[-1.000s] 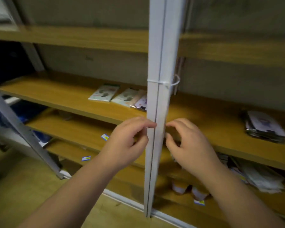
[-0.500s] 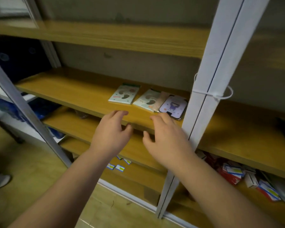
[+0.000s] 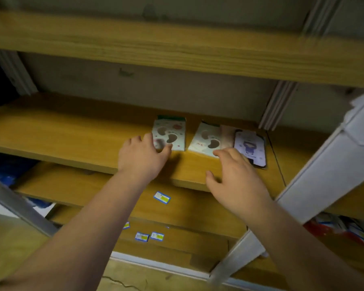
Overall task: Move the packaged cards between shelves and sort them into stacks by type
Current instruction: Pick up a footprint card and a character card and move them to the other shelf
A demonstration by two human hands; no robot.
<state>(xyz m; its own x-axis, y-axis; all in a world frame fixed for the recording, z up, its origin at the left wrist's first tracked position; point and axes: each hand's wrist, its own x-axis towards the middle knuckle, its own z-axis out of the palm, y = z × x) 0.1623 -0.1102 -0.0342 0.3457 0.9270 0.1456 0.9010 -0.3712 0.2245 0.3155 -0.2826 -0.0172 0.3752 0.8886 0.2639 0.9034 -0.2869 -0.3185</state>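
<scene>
Three kinds of packaged cards lie on the middle wooden shelf (image 3: pixel 72 131). A pale green pack with a green top (image 3: pixel 172 131) sits alone on the left. A second pale green pack (image 3: pixel 206 137) overlaps a pinkish pack (image 3: pixel 227 135), and a lilac pack with a cartoon figure (image 3: pixel 250 145) lies on the right. My left hand (image 3: pixel 143 156) reaches over the shelf, and its fingertips touch the near left corner of the first pack. My right hand (image 3: pixel 235 175) hovers with spread fingers over the near edges of the second and lilac packs.
A white metal upright (image 3: pixel 324 175) stands close on the right, another grey one (image 3: pixel 15 204) on the left. Small blue-and-yellow labels (image 3: pixel 161 197) lie on the lower shelves. Red and white packets (image 3: pixel 343 227) fill the lower right shelf. A board runs overhead.
Both hands left the white upright and moved left and forward onto the middle shelf. The left fingertips now touch the first green pack; the view swung left and closer.
</scene>
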